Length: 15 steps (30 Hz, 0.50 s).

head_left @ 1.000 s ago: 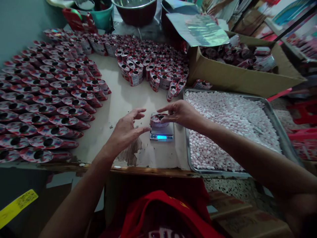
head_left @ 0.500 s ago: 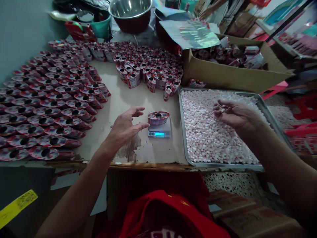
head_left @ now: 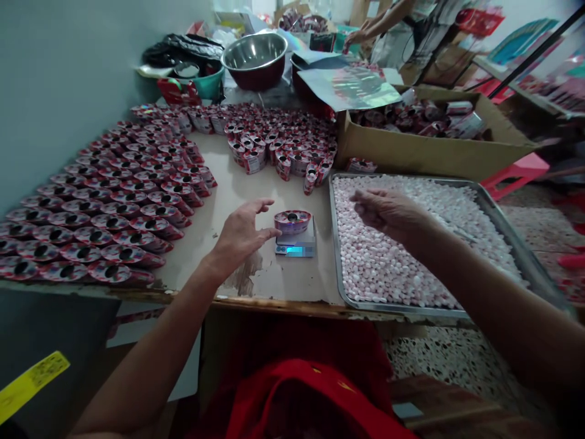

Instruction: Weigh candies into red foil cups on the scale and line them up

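A small oval carton [head_left: 292, 223] with red printing and a dark hole in its top stands upright on a compact digital scale [head_left: 295, 250] with a lit blue display. My left hand [head_left: 244, 235] is open beside the carton, fingers and thumb apart, the thumb tip very near its left side. Over the left part of a metal tray [head_left: 340, 268] is my right hand [head_left: 388, 213], its fingers pinched together. Small white candies [head_left: 388, 268] fill the tray. My fingers hide what they hold now, though pale pieces showed at the fingertips a moment ago.
Rows of similar cartons [head_left: 109, 222] cover the table's left side, with more clustered at the back [head_left: 292, 140]. A cardboard box [head_left: 429, 149] of cartons stands behind the tray. Farther back are a steel bowl [head_left: 256, 58] and another person's arm [head_left: 384, 24].
My right hand has moved left across the tray, toward the scale. My left hand keeps its open pose by the carton. The camera view has tilted up slightly.
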Motion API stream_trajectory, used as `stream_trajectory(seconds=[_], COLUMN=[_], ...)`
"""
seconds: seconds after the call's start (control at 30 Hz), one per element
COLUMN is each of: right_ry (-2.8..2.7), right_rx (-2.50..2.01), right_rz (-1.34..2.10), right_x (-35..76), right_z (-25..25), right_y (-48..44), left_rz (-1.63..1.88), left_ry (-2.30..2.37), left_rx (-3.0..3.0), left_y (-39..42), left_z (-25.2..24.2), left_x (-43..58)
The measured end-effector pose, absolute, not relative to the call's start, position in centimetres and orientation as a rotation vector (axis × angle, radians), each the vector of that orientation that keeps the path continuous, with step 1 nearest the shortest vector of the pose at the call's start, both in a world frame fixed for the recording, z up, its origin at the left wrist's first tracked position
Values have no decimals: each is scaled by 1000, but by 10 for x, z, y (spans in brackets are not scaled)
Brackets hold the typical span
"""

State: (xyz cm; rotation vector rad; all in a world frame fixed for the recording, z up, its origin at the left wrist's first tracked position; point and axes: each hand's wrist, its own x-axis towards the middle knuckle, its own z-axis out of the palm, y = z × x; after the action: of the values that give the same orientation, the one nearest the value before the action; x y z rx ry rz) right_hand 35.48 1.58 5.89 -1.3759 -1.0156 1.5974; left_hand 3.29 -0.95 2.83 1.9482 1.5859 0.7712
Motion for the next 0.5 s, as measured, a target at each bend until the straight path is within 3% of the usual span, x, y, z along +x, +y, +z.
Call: stream_trajectory(seconds=[0.2, 0.4, 0.5], right_ry=[-1154, -1920, -2050], right_rx=[-1326, -1339, -1403], right_rz=[1686, 1307, 1198], right_x=[289, 255, 253], right_z=[56, 40, 35], right_y=[38, 51, 54], left_rz=[694, 678, 706], left_ry=[1569, 1527, 1481], left_rx=[1978, 1909, 1912], left_y=[-3, 5, 15], left_z=[24, 7, -2], left_x=[31, 4, 6])
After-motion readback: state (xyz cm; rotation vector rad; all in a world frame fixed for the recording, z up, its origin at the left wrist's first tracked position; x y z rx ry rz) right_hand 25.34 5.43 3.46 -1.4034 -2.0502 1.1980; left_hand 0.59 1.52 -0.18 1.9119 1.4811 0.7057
